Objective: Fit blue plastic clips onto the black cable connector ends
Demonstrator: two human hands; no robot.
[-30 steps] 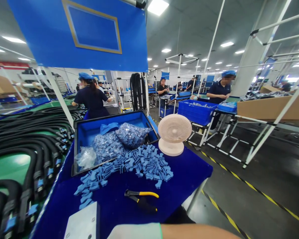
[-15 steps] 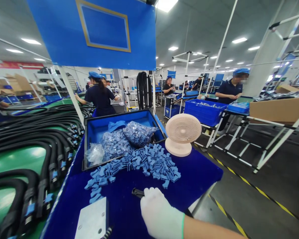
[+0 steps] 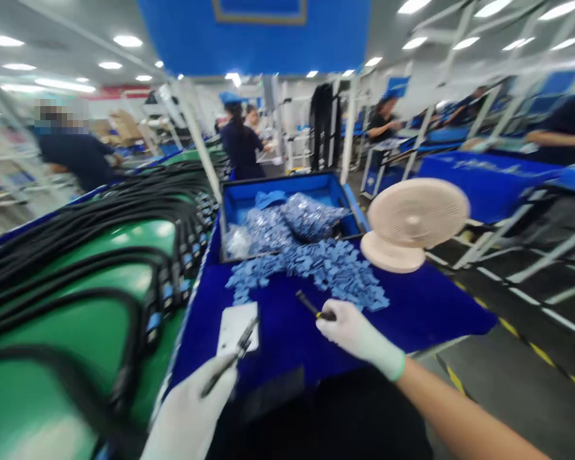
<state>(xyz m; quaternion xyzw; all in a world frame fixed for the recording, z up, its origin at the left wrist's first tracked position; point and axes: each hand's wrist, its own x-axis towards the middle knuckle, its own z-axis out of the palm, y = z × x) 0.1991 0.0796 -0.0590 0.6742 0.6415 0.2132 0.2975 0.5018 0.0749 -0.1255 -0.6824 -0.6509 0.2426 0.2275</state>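
Nearest me, at the bottom left of the frame, is my left hand (image 3: 186, 412) in a white glove. It is closed around a slim dark tool (image 3: 230, 361), which points up and to the right. The tool's tip lies over a pale metal plate (image 3: 237, 329) on the desk (image 3: 278, 358); motion blur hides its exact type, and I cannot tell whether the two touch.

At lower centre, my right hand (image 3: 357, 335), also gloved, with a green cuff, is closed on a black tool with a yellow grip (image 3: 314, 306). Its black end points up and to the left, just short of a heap of loose blue moulded parts (image 3: 311, 271), which lies on the blue desk top.

Beyond the heap sits an open blue tray (image 3: 287, 191) holding bagged blue parts (image 3: 309, 217). To its right, a cream desk fan (image 3: 414, 223) stands on the desk.

Along the left side, black cables (image 3: 100, 255) with blue connectors lie on a green surface (image 3: 76, 306).

Farther off, at upper centre, a co-worker (image 3: 242, 144) in dark uniform and blue cap stands with their back to me.
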